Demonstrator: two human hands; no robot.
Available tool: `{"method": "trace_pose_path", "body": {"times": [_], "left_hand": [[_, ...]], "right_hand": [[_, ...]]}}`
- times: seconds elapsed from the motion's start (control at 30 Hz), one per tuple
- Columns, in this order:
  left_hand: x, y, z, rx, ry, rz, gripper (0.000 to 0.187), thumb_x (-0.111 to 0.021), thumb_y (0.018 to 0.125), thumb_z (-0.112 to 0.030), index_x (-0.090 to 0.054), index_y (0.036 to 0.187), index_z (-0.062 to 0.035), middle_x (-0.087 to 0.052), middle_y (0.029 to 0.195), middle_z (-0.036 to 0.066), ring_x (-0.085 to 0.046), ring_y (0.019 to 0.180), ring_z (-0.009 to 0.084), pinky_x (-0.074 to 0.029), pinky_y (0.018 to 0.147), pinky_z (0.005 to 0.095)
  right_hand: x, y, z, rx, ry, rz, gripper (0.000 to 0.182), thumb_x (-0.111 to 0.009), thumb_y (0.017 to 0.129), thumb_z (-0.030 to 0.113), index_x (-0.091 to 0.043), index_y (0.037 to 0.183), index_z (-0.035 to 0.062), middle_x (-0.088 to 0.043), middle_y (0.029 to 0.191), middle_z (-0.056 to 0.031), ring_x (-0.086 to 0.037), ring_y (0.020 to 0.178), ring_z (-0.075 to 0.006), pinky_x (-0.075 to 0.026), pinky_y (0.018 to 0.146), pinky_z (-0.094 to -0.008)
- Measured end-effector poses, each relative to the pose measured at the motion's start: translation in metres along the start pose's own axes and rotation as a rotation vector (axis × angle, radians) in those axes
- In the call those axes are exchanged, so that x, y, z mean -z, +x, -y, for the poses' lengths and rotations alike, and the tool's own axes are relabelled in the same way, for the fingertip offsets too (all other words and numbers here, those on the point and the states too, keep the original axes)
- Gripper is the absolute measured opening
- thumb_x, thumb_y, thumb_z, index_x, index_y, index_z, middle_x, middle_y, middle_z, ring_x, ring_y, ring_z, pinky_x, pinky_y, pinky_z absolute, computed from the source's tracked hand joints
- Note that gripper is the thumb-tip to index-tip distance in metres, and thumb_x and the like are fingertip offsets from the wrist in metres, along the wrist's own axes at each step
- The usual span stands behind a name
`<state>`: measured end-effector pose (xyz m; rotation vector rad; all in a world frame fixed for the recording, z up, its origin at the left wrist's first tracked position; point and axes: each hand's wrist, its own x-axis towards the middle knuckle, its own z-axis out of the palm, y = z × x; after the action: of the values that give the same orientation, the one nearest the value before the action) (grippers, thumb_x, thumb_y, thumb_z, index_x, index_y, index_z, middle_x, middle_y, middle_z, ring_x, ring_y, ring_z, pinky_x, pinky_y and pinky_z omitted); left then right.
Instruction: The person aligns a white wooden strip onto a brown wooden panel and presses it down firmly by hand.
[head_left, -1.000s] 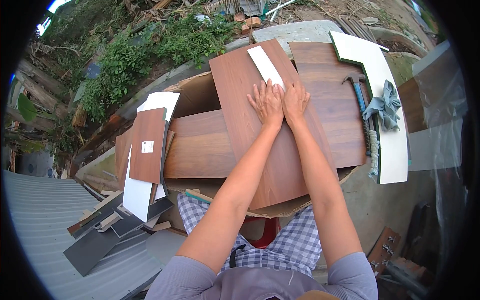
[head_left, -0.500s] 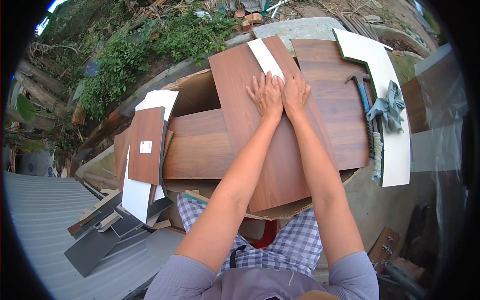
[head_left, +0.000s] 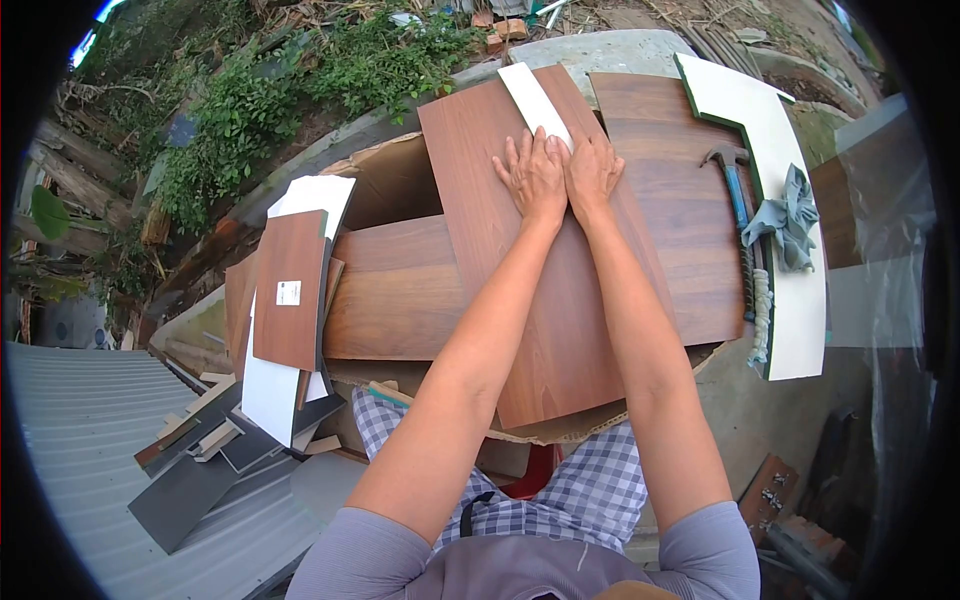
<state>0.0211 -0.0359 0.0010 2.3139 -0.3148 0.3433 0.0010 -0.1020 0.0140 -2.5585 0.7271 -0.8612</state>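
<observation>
Both hands lay flat, fingers spread, side by side on the white strip [head_left: 536,104], holding nothing. The left hand [head_left: 535,180] and right hand [head_left: 593,175] covered its near end; its long axis ran away from them up the brown panel [head_left: 520,260].
</observation>
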Motion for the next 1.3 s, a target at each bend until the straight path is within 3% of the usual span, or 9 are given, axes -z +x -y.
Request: {"method": "trace_pose_path", "body": {"times": [0.57, 0.73, 0.87, 1.03, 1.3], "left_hand": [[-0.004, 0.023, 0.004, -0.064, -0.014, 0.001, 0.046, -0.033, 0.096, -0.038, -0.054, 0.127, -0.0106, -0.051, 0.132, 0.012, -0.034, 0.130, 0.0344, -0.010, 0.110, 0.0535], [0.008, 0.005, 0.000, -0.067, -0.001, 0.029, 0.049, -0.032, 0.096, -0.040, -0.052, 0.128, -0.0085, -0.048, 0.134, 0.014, -0.031, 0.131, 0.0391, -0.008, 0.108, 0.0587], [0.021, -0.042, -0.009, -0.047, -0.082, -0.014, 0.052, -0.030, 0.097, -0.042, -0.048, 0.132, -0.0067, -0.044, 0.137, 0.016, -0.028, 0.132, 0.0410, -0.006, 0.107, 0.0602], [0.048, -0.123, -0.026, -0.028, -0.136, 0.101, 0.057, -0.027, 0.098, -0.044, -0.039, 0.138, -0.0050, -0.036, 0.142, 0.019, -0.023, 0.134, 0.0396, -0.004, 0.108, 0.0577], [0.082, -0.243, -0.056, -0.082, -0.204, 0.228, 0.055, -0.028, 0.099, -0.039, -0.036, 0.138, -0.0005, -0.032, 0.142, 0.023, -0.023, 0.134, 0.0398, -0.005, 0.109, 0.0564]], "right_hand": [[-0.011, 0.014, 0.002, -0.020, 0.015, -0.035, 0.024, -0.060, 0.084, 0.030, -0.067, 0.097, 0.0117, -0.058, 0.095, -0.0114, -0.055, 0.095, -0.0286, -0.038, 0.079, -0.0413], [0.001, -0.003, 0.001, 0.002, 0.121, -0.039, 0.026, -0.060, 0.084, 0.028, -0.066, 0.103, 0.0115, -0.057, 0.095, -0.0111, -0.054, 0.095, -0.0282, -0.038, 0.081, -0.0418], [0.035, -0.036, 0.002, 0.022, 0.165, -0.021, 0.031, -0.060, 0.084, 0.025, -0.064, 0.112, 0.0107, -0.055, 0.096, -0.0121, -0.053, 0.095, -0.0291, -0.038, 0.083, -0.0414], [0.095, -0.101, -0.012, -0.029, 0.237, 0.033, 0.033, -0.061, 0.084, 0.019, -0.062, 0.114, 0.0054, -0.053, 0.094, -0.0137, -0.052, 0.091, -0.0301, -0.039, 0.082, -0.0406], [0.180, -0.197, -0.046, -0.107, 0.221, 0.098, 0.036, -0.064, 0.081, 0.015, -0.061, 0.114, 0.0013, -0.051, 0.090, -0.0140, -0.051, 0.087, -0.0296, -0.040, 0.080, -0.0403]]}}
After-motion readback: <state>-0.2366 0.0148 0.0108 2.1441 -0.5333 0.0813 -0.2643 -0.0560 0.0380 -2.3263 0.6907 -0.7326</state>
